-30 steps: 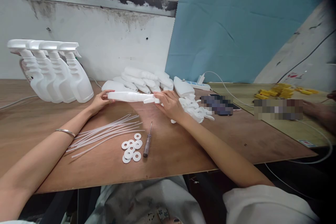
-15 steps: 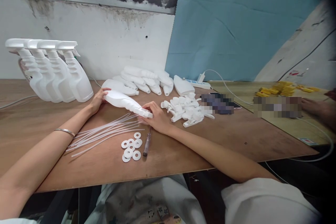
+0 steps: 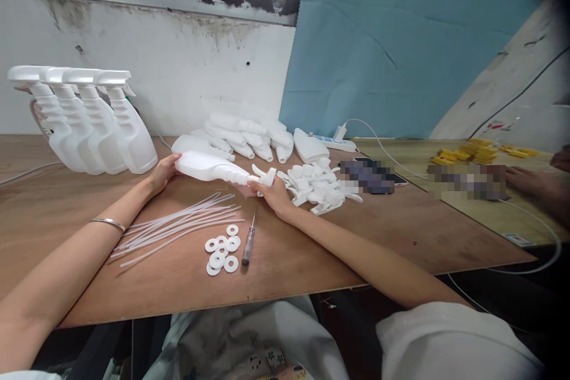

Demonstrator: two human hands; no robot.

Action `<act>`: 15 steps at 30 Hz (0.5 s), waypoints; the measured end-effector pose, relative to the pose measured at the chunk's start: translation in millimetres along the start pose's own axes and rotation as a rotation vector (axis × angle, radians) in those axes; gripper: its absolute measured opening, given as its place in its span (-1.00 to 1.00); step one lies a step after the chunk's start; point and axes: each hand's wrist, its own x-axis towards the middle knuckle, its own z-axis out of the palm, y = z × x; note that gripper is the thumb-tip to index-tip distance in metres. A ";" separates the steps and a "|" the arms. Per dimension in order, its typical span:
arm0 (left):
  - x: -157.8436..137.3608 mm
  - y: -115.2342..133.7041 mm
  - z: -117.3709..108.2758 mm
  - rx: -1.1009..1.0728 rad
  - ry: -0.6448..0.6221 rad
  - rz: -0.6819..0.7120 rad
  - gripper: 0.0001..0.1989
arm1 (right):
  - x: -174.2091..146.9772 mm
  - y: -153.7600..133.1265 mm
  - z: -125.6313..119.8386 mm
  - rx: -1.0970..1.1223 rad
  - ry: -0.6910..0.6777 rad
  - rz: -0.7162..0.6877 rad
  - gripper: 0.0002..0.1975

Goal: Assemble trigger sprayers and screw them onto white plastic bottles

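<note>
A white spray bottle [image 3: 209, 167] lies on its side between my hands, base to the left. My left hand [image 3: 164, 173] grips it at the base end. At the neck end, my right hand [image 3: 275, 195] is closed on the white trigger sprayer head [image 3: 267, 179], which meets the bottle's neck. Below them on the table are thin white tubes [image 3: 182, 222], a small pile of white washers [image 3: 221, 249] and a screwdriver [image 3: 249, 243] with a clear handle. Loose white trigger heads [image 3: 316, 187] are heaped just right of my right hand.
Four-sided clutter is limited to the back: a pile of white bottles [image 3: 243, 130] and a power strip [image 3: 333, 143]. Several assembled spray bottles [image 3: 102, 124] stand at left. A phone [image 3: 387, 172] lies right; beyond, yellow pieces [image 3: 472, 150] and another person's hand [image 3: 529, 181].
The sprayer head has turned about the bottle's axis, so its trigger now shows upward. My right hand has shifted slightly right, and the bottle has rolled. The screwdriver's shaft is now fully visible.
</note>
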 end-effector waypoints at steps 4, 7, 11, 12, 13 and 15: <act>1.5 0.1 -0.4 -0.025 0.027 -0.006 -0.59 | -0.6 -1.4 0.2 0.158 -0.117 0.042 -0.67; -0.8 2.6 0.4 -0.031 0.040 -0.013 -0.63 | -1.7 -3.5 0.3 0.196 -0.142 0.060 -0.68; -5.0 6.6 2.2 -0.046 0.035 -0.015 -0.65 | -0.2 -0.1 1.9 0.197 -0.130 0.048 -0.67; -5.6 7.1 2.5 -0.051 0.032 -0.015 -0.66 | 0.2 1.2 2.6 0.214 -0.126 0.048 -0.66; -6.0 7.4 2.6 -0.055 0.031 -0.015 -0.66 | 0.4 2.4 3.2 0.236 -0.120 0.043 -0.64; -6.4 7.7 2.5 -0.063 0.027 -0.017 -0.65 | 0.1 3.7 4.1 0.283 -0.112 0.013 -0.56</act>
